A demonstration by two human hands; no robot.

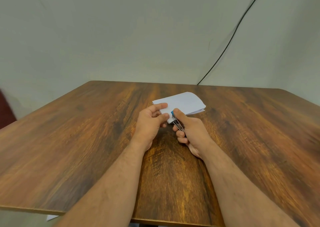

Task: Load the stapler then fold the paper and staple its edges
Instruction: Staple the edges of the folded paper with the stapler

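Left fingers: left hand pinches the folded paper at its near corner.
Right fingers: right hand curls round the stapler, thumb on top.
Stapler: mouth over the paper's edge, beside the left fingertips.
Below: wooden table.

table: wood-grain top, brown with dark streaks, fills most of the view; near edge has a lighter trim
wall: plain pale grey-green, behind the table's far edge
cable: thin, black, runs down the wall from top right and drops behind the table's far edge
dark red object: at the left frame edge, beside the table, blurred, can't tell what it is
white scrap: below the table's near edge, lower left, partly hidden
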